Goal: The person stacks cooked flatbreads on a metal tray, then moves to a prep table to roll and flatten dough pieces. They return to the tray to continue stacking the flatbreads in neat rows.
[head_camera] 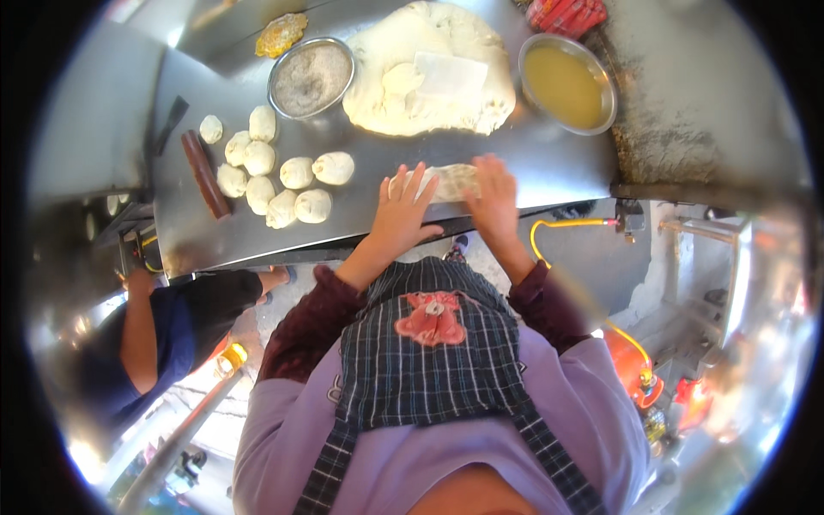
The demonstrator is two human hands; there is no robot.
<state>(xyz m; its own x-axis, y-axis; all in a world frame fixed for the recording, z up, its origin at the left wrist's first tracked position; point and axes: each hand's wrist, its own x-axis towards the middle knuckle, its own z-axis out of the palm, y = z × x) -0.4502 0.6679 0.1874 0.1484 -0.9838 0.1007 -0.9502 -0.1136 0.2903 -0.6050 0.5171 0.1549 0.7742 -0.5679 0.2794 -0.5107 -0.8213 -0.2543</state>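
Observation:
A flattened strip of dough (452, 183) lies near the front edge of the metal worktop (380, 222). My left hand (402, 206) rests palm down over its left end, fingers spread. At the right end, my right hand (496, 196) is laid flat and slightly blurred, its fingers close together. Neither hand is closed around the dough, and both partly cover it. Beyond them sits a large mass of dough (431, 116), with a pale, translucent rectangular piece (450, 75) on top. Several dough balls (259, 158) are grouped to the left of my left hand.
A brown rolling pin (206, 174) and a dark flat tool (171, 124) lie at the left. Metal bowls hold beige grainy stuff (311, 78) and yellow liquid (563, 85). Another person (167, 328) is at the lower left. A yellow hose (573, 223) runs below the worktop's right side.

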